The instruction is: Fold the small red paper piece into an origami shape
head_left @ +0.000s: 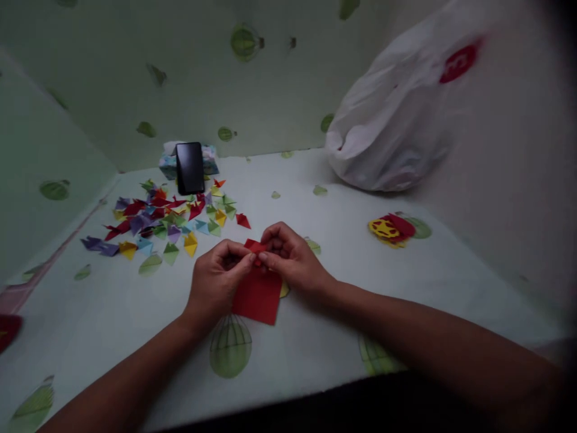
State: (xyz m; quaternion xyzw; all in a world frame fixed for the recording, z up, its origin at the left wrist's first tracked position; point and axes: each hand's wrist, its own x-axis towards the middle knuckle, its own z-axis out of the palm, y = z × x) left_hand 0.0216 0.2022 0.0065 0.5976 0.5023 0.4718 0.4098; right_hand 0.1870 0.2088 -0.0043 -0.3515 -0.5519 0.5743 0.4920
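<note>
Between my two hands is a small piece of folded red paper (255,247), partly covered by the fingers. My left hand (220,270) pinches it from the left with thumb and forefinger. From the right, my right hand (295,258) grips the same piece, thumb tip close to the other thumb. Flat on the table beneath them lies a red paper square (259,297). A bit of yellow paper (284,290) peeks out at its right side, near my right wrist. The exact folds in the held piece are too small to make out.
Several folded paper pieces (171,219) in many colours spread over the back left. Behind them a phone (190,168) leans on a tissue box (168,165). A white plastic bag (392,132) stands at the back right; red and yellow cut-outs (391,228) lie in front of it.
</note>
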